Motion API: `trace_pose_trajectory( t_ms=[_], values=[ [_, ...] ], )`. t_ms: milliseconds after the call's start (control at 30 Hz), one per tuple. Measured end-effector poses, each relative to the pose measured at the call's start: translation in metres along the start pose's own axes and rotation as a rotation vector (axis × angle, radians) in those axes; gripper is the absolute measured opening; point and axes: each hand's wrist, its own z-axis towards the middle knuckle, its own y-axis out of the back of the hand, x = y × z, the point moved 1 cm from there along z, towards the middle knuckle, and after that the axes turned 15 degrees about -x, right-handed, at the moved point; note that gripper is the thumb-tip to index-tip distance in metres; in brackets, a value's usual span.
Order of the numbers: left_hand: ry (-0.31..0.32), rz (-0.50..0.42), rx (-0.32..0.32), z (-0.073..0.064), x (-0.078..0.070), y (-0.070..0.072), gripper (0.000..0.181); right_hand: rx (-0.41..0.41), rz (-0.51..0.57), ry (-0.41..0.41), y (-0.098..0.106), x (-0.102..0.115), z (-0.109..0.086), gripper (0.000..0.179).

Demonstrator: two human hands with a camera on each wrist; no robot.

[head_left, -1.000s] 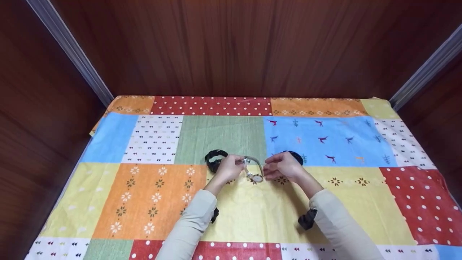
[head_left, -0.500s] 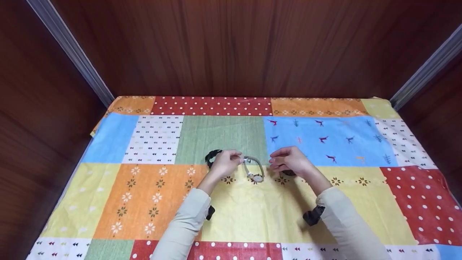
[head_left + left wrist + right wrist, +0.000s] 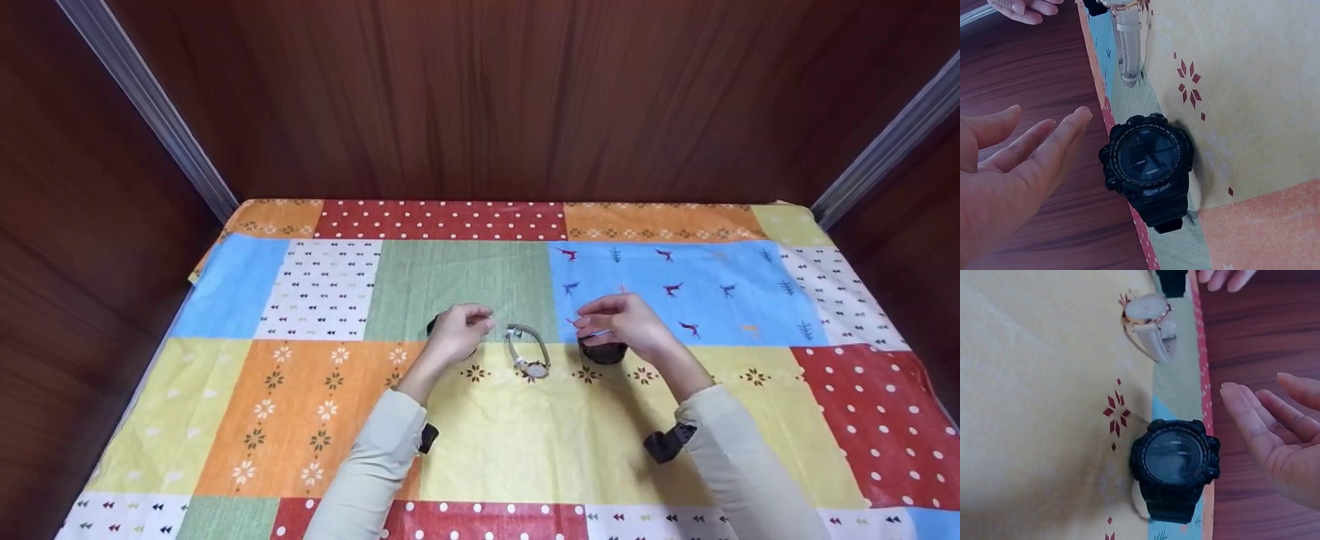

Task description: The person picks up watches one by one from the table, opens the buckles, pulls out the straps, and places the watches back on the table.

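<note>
Three wristwatches stand in a row on the patchwork cloth. In the middle is a light-strapped watch (image 3: 534,369) with a white round dial, and neither hand touches it. My left hand (image 3: 456,331) hovers over the left black sport watch (image 3: 1148,157), hiding most of it in the head view. In the left wrist view its fingers (image 3: 1058,138) are extended and hold nothing. My right hand (image 3: 628,324) is above the right black sport watch (image 3: 603,353), apart from it. Its fingers (image 3: 1249,413) are loosely extended and hold nothing in the right wrist view.
A multicoloured patchwork cloth (image 3: 510,450) covers the table. Dark wooden panels (image 3: 480,97) rise behind it and at both sides, with metal strips at the corners. Black wrist devices (image 3: 669,442) are worn at the sleeves.
My hands have drawn apart from the light-strapped watch, the left hand leftward and the right hand rightward. All three watches stay in place on the cloth.
</note>
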Motion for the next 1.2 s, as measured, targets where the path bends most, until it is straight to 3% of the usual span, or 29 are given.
trace_pose_trajectory(
  t_ms=[400,1200],
  values=[
    [0.013,-0.034,-0.005,-0.002,0.0,-0.008,0.027,-0.004,-0.005,0.015,0.015,-0.002,-0.004,0.032],
    [-0.042,-0.027,0.099,-0.002,-0.02,-0.039,0.027,-0.077,-0.077,-0.011,0.049,-0.008,-0.013,0.036]
  ],
)
